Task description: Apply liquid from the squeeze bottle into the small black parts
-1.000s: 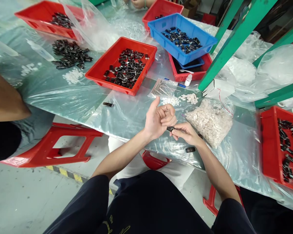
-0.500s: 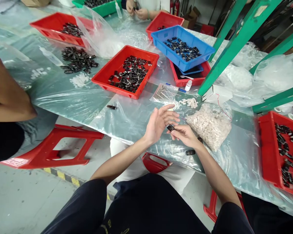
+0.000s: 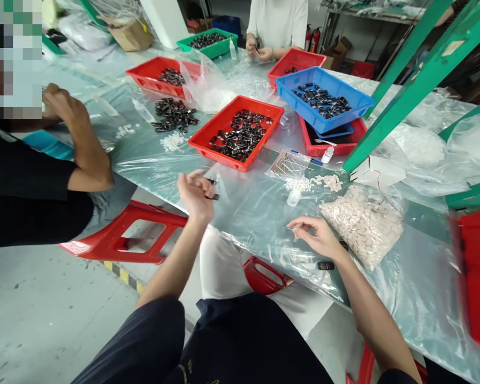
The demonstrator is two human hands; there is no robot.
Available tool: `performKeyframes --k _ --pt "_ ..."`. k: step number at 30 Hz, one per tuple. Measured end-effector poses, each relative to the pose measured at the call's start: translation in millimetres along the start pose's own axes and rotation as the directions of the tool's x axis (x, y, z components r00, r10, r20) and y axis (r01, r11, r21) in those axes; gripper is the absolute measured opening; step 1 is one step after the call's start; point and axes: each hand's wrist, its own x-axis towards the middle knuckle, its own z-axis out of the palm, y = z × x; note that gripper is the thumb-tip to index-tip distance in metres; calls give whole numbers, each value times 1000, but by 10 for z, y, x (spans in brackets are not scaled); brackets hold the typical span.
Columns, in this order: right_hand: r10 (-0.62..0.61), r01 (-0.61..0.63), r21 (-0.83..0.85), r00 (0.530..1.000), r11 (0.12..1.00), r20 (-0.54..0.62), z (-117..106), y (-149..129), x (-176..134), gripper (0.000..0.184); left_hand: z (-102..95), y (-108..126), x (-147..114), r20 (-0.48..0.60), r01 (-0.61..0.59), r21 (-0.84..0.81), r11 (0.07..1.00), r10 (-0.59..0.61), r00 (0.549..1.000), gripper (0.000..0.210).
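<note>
My left hand point(image 3: 196, 198) is over the table's front edge, its fingers curled around a small glossy black piece point(image 3: 213, 197) that sticks out on the right. Another such black piece point(image 3: 210, 181) lies just beyond, partly behind the fingers. My right hand point(image 3: 314, 234) hovers over the plastic sheet with thumb and forefinger pinched; a thin pale sliver shows at the tips, too small to name. Below its wrist lies a black piece point(image 3: 326, 265). Beside the right hand rests a clear bag of pale small parts point(image 3: 364, 226). A small white bottle point(image 3: 293, 197) stands beyond it.
A red tray point(image 3: 196, 143) of black pieces stands ahead, with a blue tray point(image 3: 324, 124) stacked on a red one to its right. Loose white bits point(image 3: 298, 184) lie near a bag of thin pins point(image 3: 286, 165). A green post point(image 3: 408, 88) rises at right. A co-worker's arm point(image 3: 88, 154) is at left.
My hands have parted: the left moved left with a black piece, which the right hand held before. The right now pinches something thin. The view swung left; the white bottle is uncovered.
</note>
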Motion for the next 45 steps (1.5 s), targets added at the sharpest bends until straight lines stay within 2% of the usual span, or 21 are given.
performKeyframes --k 2,4,7,9,12,15,17,19,20,22,25,26,28,31,33,36,38,39,41,43,45 --pt "-4 4 1 1000 1000 -6 9 -5 7 24 -233 -31 307 -28 -141 145 979 146 989 53" --pt "-7 7 -3 1000 1000 -23 21 3 14 24 -356 -91 489 76 -213 323 922 199 977 57" --pt "-2 1 -15 998 1000 -61 38 37 23 25 -383 -174 529 258 -329 430 841 235 937 67" --pt "12 -13 -19 998 1000 -61 45 68 30 28 -333 -199 461 317 -367 424 828 244 916 72" --pt "-3 0 -37 997 999 -74 51 110 43 32 -175 -140 311 340 -322 332 887 206 918 72" --pt "-21 18 -34 996 999 -91 58 133 45 34 50 78 145 403 -132 129 983 70 913 75" --pt "-31 28 -33 995 999 -91 61 138 40 35 188 263 53 463 15 30 999 -28 886 79" --pt "-38 34 -41 995 999 -92 59 136 33 37 273 404 3 495 83 -14 996 -65 867 79" --pt "-40 36 -46 994 998 -97 55 135 29 37 284 442 -1 491 76 -24 997 -54 870 78" --pt "-41 36 -53 993 998 -112 44 132 18 37 229 442 37 436 -13 -13 1000 17 900 73" --pt "-44 38 -53 992 998 -117 24 127 3 34 -35 310 174 282 -146 116 983 108 953 66" --pt "-48 43 -54 993 998 -112 19 125 0 34 -151 256 227 231 -126 178 976 83 969 65" --pt "-58 52 -58 993 997 -101 13 115 -5 33 -373 161 321 137 -8 288 958 -32 990 65" --pt "-62 56 -65 993 996 -104 14 94 -7 31 -573 60 398 58 114 347 931 -143 988 64" --pt "-62 54 -70 992 996 -113 15 84 -4 30 -589 -1 398 88 107 293 950 -138 987 63" --pt "-67 59 -74 991 995 -112 14 81 3 31 -517 -118 367 216 116 194 974 -158 964 67" --pt "-65 57 -73 992 996 -111 12 87 7 31 -490 -199 366 268 95 249 964 -163 949 70" --pt "-61 53 -72 992 996 -112 11 91 9 31 -501 -231 378 252 39 310 950 -122 960 71" --pt "-57 49 -71 992 996 -117 9 96 11 30 -575 -265 426 164 -112 429 896 45 985 68" --pt "-59 51 -72 991 996 -120 10 97 11 29 -695 -254 495 69 -242 502 831 240 968 60" --pt "-64 54 -81 991 995 -122 13 93 8 27 -813 -215 568 35 -308 525 793 341 939 51"
